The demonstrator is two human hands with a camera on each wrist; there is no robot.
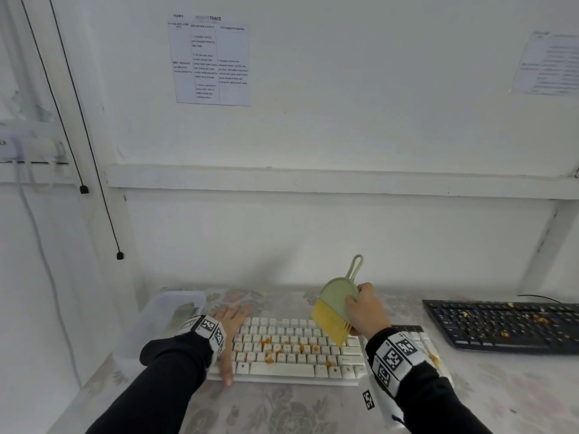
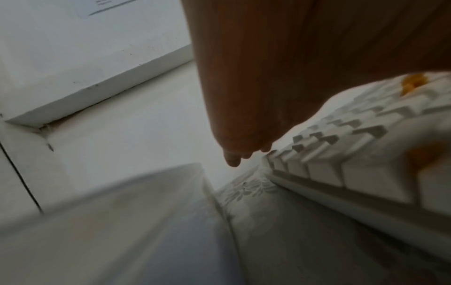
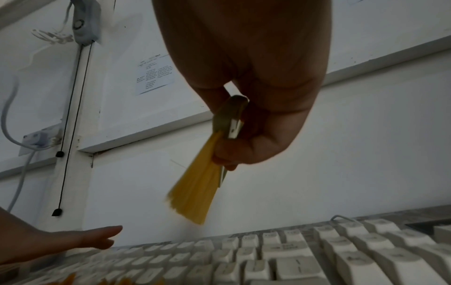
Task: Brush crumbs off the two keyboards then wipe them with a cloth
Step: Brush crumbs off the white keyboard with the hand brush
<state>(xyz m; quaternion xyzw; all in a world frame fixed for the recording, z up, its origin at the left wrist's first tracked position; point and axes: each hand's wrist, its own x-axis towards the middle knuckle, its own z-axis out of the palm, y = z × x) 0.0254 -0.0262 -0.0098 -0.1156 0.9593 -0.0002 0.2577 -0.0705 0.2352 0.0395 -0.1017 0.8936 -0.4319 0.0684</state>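
Note:
A white keyboard lies in front of me, strewn with orange crumbs. My left hand lies flat with straight fingers on the keyboard's left end. My right hand grips a small brush with a green handle and yellow bristles, held tilted just above the keys at the keyboard's right half. A black keyboard with crumbs on it sits further right on the table.
A clear plastic bin stands at the table's left, close to the white keyboard. The table wears a floral cloth. A wall rises right behind the table, with black cords hanging at the left.

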